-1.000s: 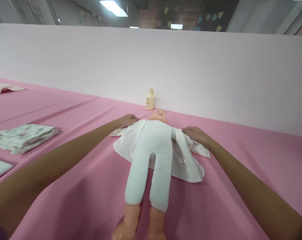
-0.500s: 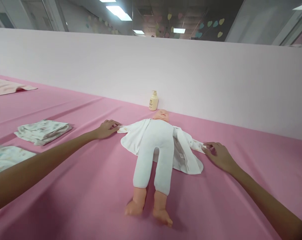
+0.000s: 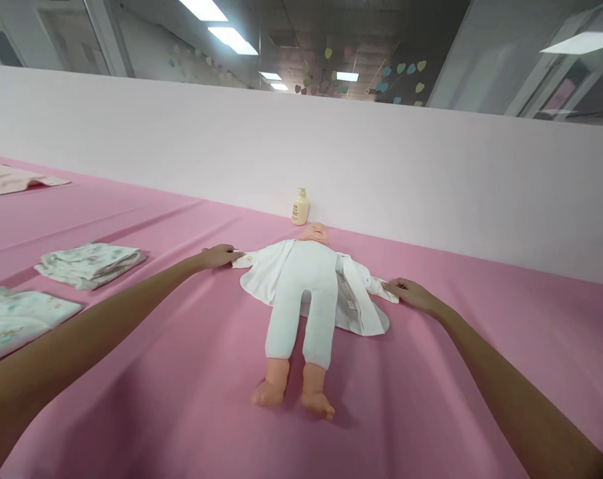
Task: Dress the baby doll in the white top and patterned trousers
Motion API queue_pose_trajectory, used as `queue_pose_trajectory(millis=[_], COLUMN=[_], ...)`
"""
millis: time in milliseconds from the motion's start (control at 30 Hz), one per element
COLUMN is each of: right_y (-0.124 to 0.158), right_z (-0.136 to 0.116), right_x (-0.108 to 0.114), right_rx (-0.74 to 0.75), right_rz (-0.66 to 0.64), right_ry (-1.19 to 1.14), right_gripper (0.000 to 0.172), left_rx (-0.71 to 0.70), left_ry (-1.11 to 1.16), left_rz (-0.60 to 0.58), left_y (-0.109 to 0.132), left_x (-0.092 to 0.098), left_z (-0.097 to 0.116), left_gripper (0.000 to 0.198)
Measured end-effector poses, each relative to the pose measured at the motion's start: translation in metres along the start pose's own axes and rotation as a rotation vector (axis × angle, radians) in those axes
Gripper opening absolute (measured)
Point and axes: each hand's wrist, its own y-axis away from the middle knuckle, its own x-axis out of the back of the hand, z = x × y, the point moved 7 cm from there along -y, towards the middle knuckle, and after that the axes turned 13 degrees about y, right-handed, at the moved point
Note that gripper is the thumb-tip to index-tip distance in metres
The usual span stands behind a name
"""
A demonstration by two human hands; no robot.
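Note:
A baby doll (image 3: pixel 306 283) with a white cloth body lies on its back on the pink sheet, its feet toward me. Beneath it a white baby shirt (image 3: pixel 363 309) is spread open, with both sleeves stretched out to the sides. My left hand (image 3: pixel 220 256) is closed on the cuff of the left-hand sleeve (image 3: pixel 246 259). At the other side, my right hand (image 3: pixel 411 293) pinches the cuff of the right-hand sleeve (image 3: pixel 385 290). The doll's own hands are not visible.
A cream pump bottle (image 3: pixel 300 207) stands behind the doll's head, against the white wall (image 3: pixel 431 173). Two folded printed cloths (image 3: pixel 89 263) lie at the left, partly beside my left forearm. Farther back is a pale pink cloth (image 3: pixel 12 179). The pink sheet (image 3: pixel 206 399) has creases.
The view has tilted up slightly. Both hands stay at the sleeve cuffs, and the fingers of my left hand look more closed together. The doll and shirt lie as before.

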Motion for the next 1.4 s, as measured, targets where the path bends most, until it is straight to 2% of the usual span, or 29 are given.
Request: queue_pose_trajectory(millis=[67, 133, 367, 500, 633, 733, 800, 900, 967, 1033, 1067, 1133, 1233, 1333, 1400], right_y=[0.001, 0.002, -0.005, -0.007, 0.002, 0.009, 0.012, 0.025, 0.043, 0.067, 0.081, 0.111, 0.145, 0.153, 0.151], right_z=[-0.007, -0.012, -0.007, 0.013, 0.034, 0.045, 0.044, 0.023, -0.002, -0.029, -0.043, -0.066, -0.081, -0.078, -0.074], right_x=[-0.007, -0.008, 0.0, 0.008, 0.003, -0.004, -0.003, 0.007, 0.01, 0.005, -0.001, -0.016, -0.037, -0.046, -0.046], right_rx=[0.025, 0.023, -0.049, -0.132, -0.201, -0.209, -0.192, -0.068, 0.08, 0.227, 0.317, 0.495, 0.656, 0.666, 0.654], right_rz=[-0.133, -0.157, 0.01, 0.113, 0.155, 0.175, 0.253, 0.463, 0.545, 0.512, 0.452, 0.305, 0.139, 0.097, 0.101], right_ry=[-0.003, -0.028, -0.165, -0.218, -0.225, -0.209, -0.145, 0.018, 0.067, 0.056, 0.057, 0.081, 0.104, 0.093, 0.075], right_gripper=[0.055, 0.054, 0.04, 0.05, 0.063, 0.06, 0.053, 0.04, 0.035, 0.033, 0.033, 0.032, 0.04, 0.042, 0.04], left_rx=[0.0, 0.014, 0.034, 0.009, 0.007, -0.01, -0.029, -0.085, -0.161, -0.271, -0.334, -0.487, -0.704, -0.747, -0.739], left_ry=[-0.014, -0.024, -0.042, -0.037, -0.085, -0.13, -0.144, -0.175, -0.22, -0.238, -0.221, -0.138, -0.039, -0.007, -0.028], left_rz=[0.005, 0.024, 0.14, 0.176, 0.194, 0.19, 0.18, 0.185, 0.267, 0.384, 0.415, 0.355, 0.065, -0.161, -0.208], left_y=[0.002, 0.004, -0.003, -0.011, -0.013, -0.011, -0.008, -0.003, 0.007, 0.027, 0.041, 0.071, 0.118, 0.149, 0.156], left_x=[-0.001, -0.001, 0.005, 0.008, 0.003, -0.003, -0.006, -0.005, 0.001, 0.007, 0.007, -0.005, -0.045, -0.079, -0.09], left_z=[0.001, 0.002, 0.008, 0.015, 0.013, 0.006, 0.002, 0.002, 0.007, 0.018, 0.025, 0.041, 0.065, 0.077, 0.079], left_gripper=[0.042, 0.04, 0.037, 0.039, 0.037, 0.035, 0.036, 0.038, 0.04, 0.04, 0.039, 0.036, 0.034, 0.036, 0.034])
